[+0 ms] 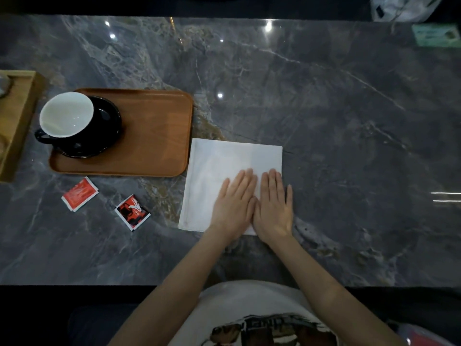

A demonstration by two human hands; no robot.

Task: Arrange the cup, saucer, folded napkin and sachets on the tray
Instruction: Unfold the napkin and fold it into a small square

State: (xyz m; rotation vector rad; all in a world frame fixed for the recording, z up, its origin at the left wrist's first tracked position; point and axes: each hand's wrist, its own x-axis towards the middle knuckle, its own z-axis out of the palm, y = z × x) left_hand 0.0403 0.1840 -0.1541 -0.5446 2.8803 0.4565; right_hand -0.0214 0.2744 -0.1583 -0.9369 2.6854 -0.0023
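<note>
The work surface is a polished grey marble table [324,108] with pale veining and glossy light reflections. At 9 o'clock from centre lies a rounded-rectangular tray [154,136] of smooth brown wood-grain finish with a low raised rim. On the tray's 9 o'clock end sits a round black glossy saucer [109,126]; a cup [66,114], black outside and white inside, stands on it, handle towards 7 o'clock. A white square napkin [219,166], matte and flat, lies on the marble just beside the tray's right edge. The left hand [234,203] and right hand [274,203] press flat on the napkin's 5 o'clock portion, fingers straight, side by side and touching. At 8 o'clock, a red sachet [79,194] and a red-and-black sachet [132,212] lie apart on the marble. A light wooden box [17,126] sits at the 9 o'clock frame edge.
</note>
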